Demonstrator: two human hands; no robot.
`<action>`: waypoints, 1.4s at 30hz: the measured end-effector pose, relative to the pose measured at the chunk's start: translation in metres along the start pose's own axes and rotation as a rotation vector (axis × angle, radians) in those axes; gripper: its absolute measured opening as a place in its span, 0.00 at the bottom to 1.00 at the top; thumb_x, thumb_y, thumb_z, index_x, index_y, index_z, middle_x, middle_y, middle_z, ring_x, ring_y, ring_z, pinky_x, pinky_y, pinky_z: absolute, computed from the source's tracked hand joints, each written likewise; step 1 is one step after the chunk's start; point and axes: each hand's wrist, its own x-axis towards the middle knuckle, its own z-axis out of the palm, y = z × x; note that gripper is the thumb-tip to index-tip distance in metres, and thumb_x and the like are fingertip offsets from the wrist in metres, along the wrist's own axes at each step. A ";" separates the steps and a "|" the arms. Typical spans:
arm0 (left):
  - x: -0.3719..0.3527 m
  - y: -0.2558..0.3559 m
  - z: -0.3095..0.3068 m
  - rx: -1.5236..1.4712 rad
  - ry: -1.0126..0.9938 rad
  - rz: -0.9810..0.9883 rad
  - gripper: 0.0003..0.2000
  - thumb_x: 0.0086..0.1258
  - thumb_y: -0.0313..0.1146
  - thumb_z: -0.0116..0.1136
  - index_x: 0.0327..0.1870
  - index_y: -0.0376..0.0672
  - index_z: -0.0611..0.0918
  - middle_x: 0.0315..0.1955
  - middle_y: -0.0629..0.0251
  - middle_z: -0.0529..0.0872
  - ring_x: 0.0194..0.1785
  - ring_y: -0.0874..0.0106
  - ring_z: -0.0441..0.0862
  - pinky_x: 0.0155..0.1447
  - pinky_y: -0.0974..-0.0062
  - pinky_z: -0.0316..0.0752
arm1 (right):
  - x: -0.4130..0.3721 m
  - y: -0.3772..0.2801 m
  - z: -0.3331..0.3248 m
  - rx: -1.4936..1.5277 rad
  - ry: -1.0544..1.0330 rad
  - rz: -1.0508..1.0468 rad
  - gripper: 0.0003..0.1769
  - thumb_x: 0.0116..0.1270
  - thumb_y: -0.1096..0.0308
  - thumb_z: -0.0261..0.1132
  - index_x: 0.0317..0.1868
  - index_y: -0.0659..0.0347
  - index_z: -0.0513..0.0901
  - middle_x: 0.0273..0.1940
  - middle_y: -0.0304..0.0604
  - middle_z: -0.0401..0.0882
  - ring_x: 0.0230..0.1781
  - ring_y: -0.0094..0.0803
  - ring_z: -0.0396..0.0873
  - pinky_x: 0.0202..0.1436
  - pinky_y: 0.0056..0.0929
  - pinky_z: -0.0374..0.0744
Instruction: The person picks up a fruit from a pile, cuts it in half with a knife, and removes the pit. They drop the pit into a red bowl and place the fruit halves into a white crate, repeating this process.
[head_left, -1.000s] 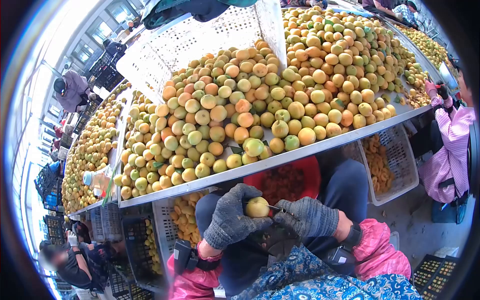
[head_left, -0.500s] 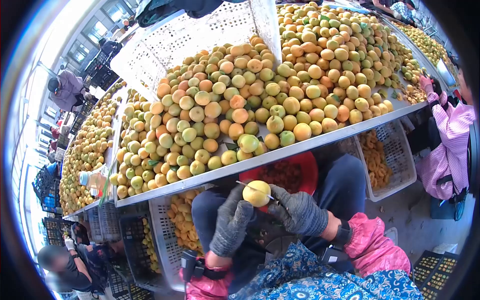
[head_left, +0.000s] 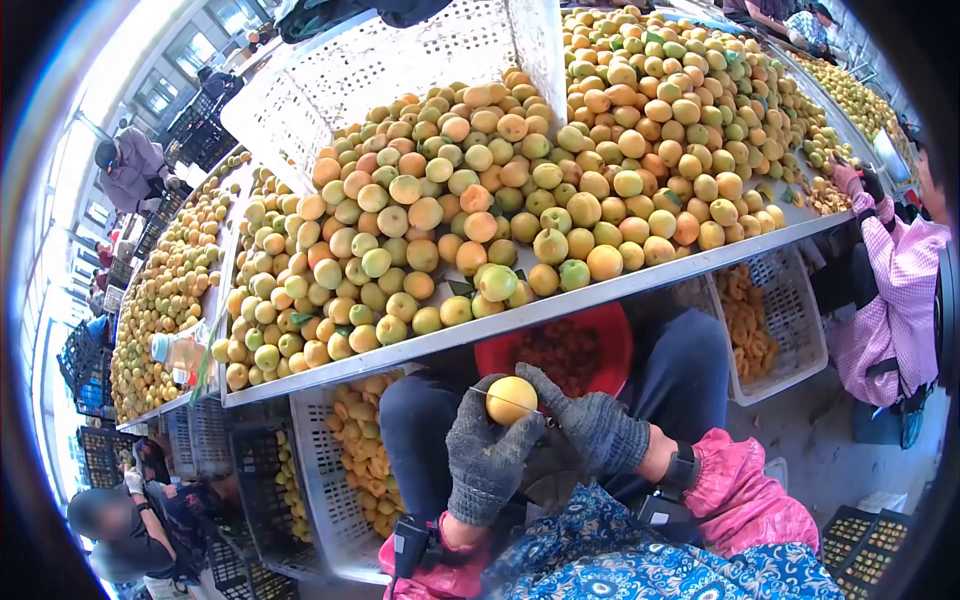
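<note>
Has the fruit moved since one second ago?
No: the fruit, held in the left hand against the right hand's knife, stays just below the red basin.

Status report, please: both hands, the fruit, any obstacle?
Left hand grips apricot. Right hand holds knife, blade across the fruit. No obstacle; red bowl lies beyond the hands.
</note>
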 end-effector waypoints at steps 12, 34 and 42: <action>0.003 -0.036 -0.002 -0.009 -0.168 -0.079 0.20 0.63 0.30 0.67 0.55 0.35 0.76 0.37 0.60 0.87 0.40 0.75 0.84 0.45 0.76 0.80 | -0.002 0.017 0.013 0.452 0.024 -0.062 0.40 0.65 0.66 0.61 0.74 0.58 0.52 0.30 0.62 0.79 0.30 0.58 0.80 0.34 0.49 0.76; 0.002 -0.044 -0.010 -0.438 -0.406 -0.210 0.21 0.67 0.30 0.61 0.60 0.35 0.74 0.50 0.62 0.80 0.51 0.74 0.78 0.54 0.76 0.76 | 0.007 0.015 0.000 0.678 0.130 -0.054 0.25 0.65 0.60 0.69 0.60 0.59 0.78 0.49 0.46 0.84 0.51 0.27 0.80 0.55 0.30 0.77; -0.021 -0.055 -0.004 -0.014 -0.126 -0.105 0.18 0.79 0.42 0.44 0.47 0.33 0.78 0.33 0.62 0.84 0.36 0.70 0.84 0.38 0.72 0.79 | -0.007 -0.004 -0.002 0.049 0.153 -0.249 0.30 0.59 0.53 0.69 0.61 0.51 0.75 0.37 0.48 0.84 0.33 0.50 0.83 0.33 0.43 0.79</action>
